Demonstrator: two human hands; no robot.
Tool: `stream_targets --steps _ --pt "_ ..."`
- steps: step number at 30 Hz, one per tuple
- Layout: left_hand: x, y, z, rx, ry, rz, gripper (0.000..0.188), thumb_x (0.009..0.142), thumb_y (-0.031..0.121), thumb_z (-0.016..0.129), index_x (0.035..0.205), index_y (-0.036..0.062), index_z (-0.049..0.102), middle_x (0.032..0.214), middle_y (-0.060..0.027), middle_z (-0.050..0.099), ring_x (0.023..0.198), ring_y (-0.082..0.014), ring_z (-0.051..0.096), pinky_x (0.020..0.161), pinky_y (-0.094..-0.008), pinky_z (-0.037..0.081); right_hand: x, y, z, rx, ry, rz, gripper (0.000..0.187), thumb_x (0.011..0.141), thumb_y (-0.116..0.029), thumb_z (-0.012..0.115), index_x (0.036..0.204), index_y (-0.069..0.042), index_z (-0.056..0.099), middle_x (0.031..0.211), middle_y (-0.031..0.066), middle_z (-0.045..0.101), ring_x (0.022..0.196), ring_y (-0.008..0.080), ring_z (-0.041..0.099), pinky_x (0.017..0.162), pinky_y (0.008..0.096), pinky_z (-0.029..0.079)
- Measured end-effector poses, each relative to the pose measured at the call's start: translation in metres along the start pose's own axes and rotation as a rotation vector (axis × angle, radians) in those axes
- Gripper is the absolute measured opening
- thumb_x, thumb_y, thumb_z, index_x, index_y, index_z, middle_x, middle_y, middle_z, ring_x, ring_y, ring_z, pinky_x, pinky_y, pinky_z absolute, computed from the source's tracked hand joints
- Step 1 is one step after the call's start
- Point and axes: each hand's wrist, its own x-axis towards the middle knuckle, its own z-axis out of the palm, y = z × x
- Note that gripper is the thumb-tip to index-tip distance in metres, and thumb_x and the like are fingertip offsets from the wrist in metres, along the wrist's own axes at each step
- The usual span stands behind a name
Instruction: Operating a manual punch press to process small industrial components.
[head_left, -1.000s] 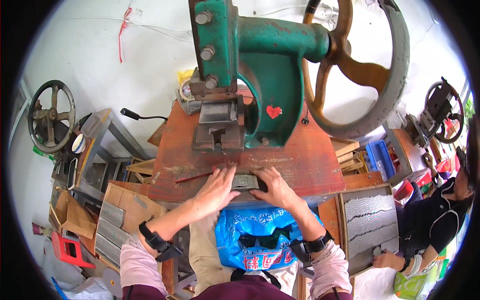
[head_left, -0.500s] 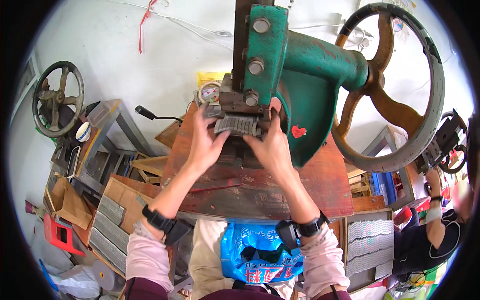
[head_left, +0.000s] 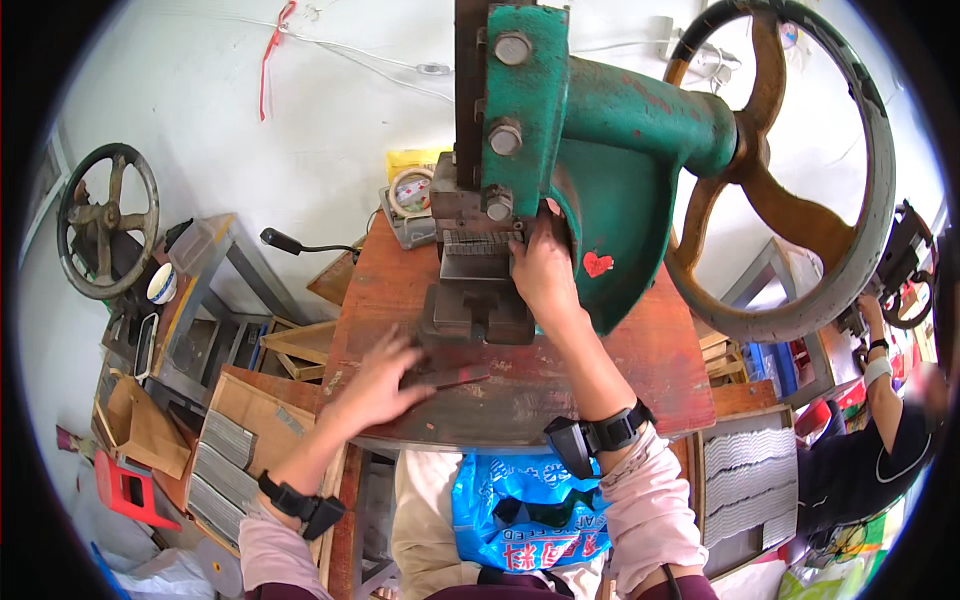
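A green hand-wheel press (head_left: pixel 525 110) stands on the wooden table in front of me. Under its ram, a row of thin grey metal strips (head_left: pixel 480 242) lies on the steel die block (head_left: pixel 478 312). My right hand (head_left: pixel 545 268) is at the right end of that row, thumb against it and fingers curled up beside the ram. Its fingertips are partly hidden, so what they grip does not show. My left hand (head_left: pixel 385 380), slightly blurred, hovers over the table's front left with fingers spread and nothing in them. Close to it lies a flat dark red strip (head_left: pixel 460 377).
The press's large handwheel (head_left: pixel 875 200) reaches out to the right. Trays of stacked grey strips stand at left (head_left: pixel 222 465) and right (head_left: pixel 750 475). A blue plastic bag (head_left: pixel 530 510) covers my lap. Another person (head_left: pixel 865 450) works at far right. A tape roll (head_left: pixel 410 192) sits behind the press.
My left hand has let go of the grey strips and drawn back toward the table's front left. The strips now rest under the ram; my right hand stays at their right end.
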Motion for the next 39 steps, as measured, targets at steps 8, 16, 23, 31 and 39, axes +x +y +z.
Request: stream_targets --steps 8,16,23,31,39 --pt "0.029 0.005 -0.028 -0.087 0.568 0.043 0.028 0.082 0.014 0.065 0.108 0.0045 0.063 0.095 -0.0157 0.056 0.088 -0.0325 0.056 0.077 -0.0388 0.046 0.0 0.005 0.006 -0.058 0.04 -0.057 0.063 0.077 -0.003 0.064 0.13 0.009 0.033 0.122 0.0319 0.044 0.114 0.0456 0.043 0.095 0.0461 0.039" --pt "0.119 0.014 -0.049 -0.08 0.369 -0.298 0.057 0.072 0.04 0.074 0.11 0.0 0.058 0.107 -0.0198 0.057 0.107 -0.0346 0.051 0.092 -0.0422 0.04 -0.049 -0.015 -0.087 0.053 -0.305 -0.016 0.047 0.083 -0.009 0.058 0.124 0.008 0.042 0.115 0.03 0.051 0.108 0.0443 0.05 0.093 0.0474 0.041" --pt "0.119 0.023 -0.039 0.045 0.226 -0.399 0.058 0.078 0.054 0.063 0.119 0.0133 0.059 0.126 -0.0176 0.049 0.124 -0.0398 0.032 0.096 -0.058 0.027 -0.075 -0.011 -0.207 -0.172 -0.274 -0.102 0.029 0.083 -0.009 0.061 0.109 0.004 0.057 0.095 0.0219 0.062 0.086 0.0353 0.062 0.074 0.0379 0.05" --pt "0.119 0.014 -0.038 -0.101 0.239 -0.427 0.065 0.075 0.055 0.065 0.125 0.0152 0.057 0.135 -0.0204 0.041 0.128 -0.0423 0.026 0.099 -0.0598 0.023 -0.058 -0.055 -0.267 -0.135 -0.034 -0.15 0.017 0.084 -0.004 0.062 0.1 0.003 0.063 0.091 0.0158 0.066 0.083 0.0219 0.066 0.075 0.0302 0.05" --pt "0.118 0.02 -0.035 -0.027 0.224 -0.484 0.064 0.075 0.057 0.064 0.125 0.0173 0.057 0.137 -0.0246 0.038 0.13 -0.0434 0.022 0.1 -0.0606 0.02 0.058 -0.063 -0.303 -1.027 0.691 -0.53 0.052 0.088 -0.04 0.06 0.127 -0.007 0.051 0.123 0.0189 0.052 0.112 0.0327 0.054 0.095 0.0427 0.041"
